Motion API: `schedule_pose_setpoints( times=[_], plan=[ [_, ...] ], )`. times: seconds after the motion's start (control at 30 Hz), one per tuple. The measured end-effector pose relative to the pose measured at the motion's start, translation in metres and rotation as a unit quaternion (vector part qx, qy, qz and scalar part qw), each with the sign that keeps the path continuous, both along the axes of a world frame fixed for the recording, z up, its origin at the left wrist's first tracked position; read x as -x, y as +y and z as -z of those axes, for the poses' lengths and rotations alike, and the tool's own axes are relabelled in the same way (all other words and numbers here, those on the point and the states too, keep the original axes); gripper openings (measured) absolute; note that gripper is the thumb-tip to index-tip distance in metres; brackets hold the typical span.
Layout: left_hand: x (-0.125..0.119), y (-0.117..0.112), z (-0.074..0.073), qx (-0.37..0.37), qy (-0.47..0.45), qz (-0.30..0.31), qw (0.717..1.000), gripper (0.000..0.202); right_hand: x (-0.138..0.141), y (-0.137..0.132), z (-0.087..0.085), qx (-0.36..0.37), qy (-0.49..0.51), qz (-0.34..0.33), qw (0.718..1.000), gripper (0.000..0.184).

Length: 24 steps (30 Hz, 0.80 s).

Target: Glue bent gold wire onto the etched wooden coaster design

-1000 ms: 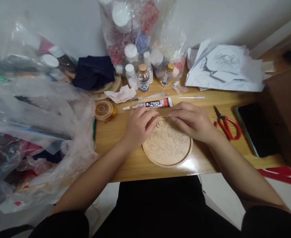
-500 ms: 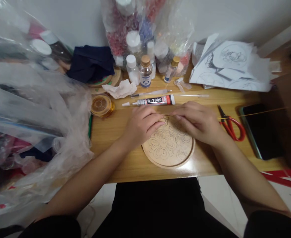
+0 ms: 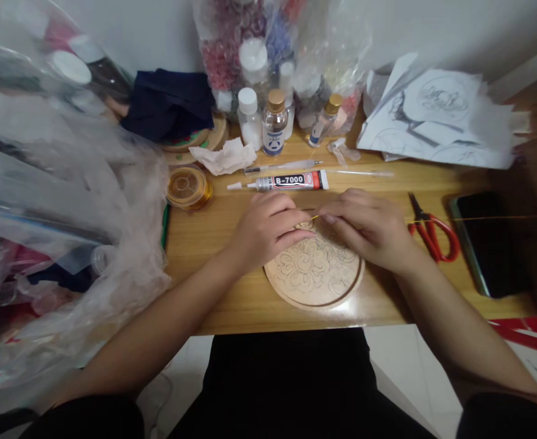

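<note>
A round wooden board with flower outlines drawn inside its raised rim lies on the desk, its far part hidden under my hands. Gold wire spans the small gap between my fingertips above the far side of the board. My right hand pinches it between thumb and fingers, and its long tail runs off to the right, over the pliers and the phone. My left hand is closed at the bent end of the wire, fingertips low over the drawn pattern; its thumb is hidden.
Beyond my hands lie a B-7000 glue tube and a pen-like tool. A wire spool stands left. Red-handled pliers and a phone lie right. Small bottles and papers line the back; plastic bags crowd the left.
The view has shifted slightly. My hands keep their grip over the board, and the short stretch of gold wire between the fingertips shows more plainly now.
</note>
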<state>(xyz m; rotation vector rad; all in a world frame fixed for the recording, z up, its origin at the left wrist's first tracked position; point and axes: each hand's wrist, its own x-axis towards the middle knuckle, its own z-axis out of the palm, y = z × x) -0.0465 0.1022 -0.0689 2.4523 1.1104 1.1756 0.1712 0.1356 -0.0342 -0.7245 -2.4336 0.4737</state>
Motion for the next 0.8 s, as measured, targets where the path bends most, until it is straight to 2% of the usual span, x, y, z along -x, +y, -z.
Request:
schedule_pose_setpoints(
  times=[0.1, 0.33, 0.7, 0.8],
  plan=[
    [-0.0001, 0.0002, 0.0003, -0.006, -0.003, -0.001, 1.000, 0.023, 0.0007, -0.0014, -0.0004, 0.006, -0.008, 0.009, 1.000, 0.018],
    [-0.0017, -0.0013, 0.0001, 0.009, 0.013, -0.047, 0.999, 0.017, 0.0023, -0.0065, 0.0021, 0.001, -0.010, 0.030, 0.999, 0.022],
    [-0.0042, -0.0041, 0.0006, 0.059, -0.027, -0.047, 0.997, 0.018, 0.0020, -0.0081, 0.0056, -0.007, -0.039, 0.058, 0.997, 0.026],
    [-0.0044, -0.0047, 0.0005, 0.075, -0.031, -0.053, 0.995, 0.020, 0.0034, -0.0091, 0.0062, 0.014, -0.038, 0.059, 0.997, 0.026]
  ],
)
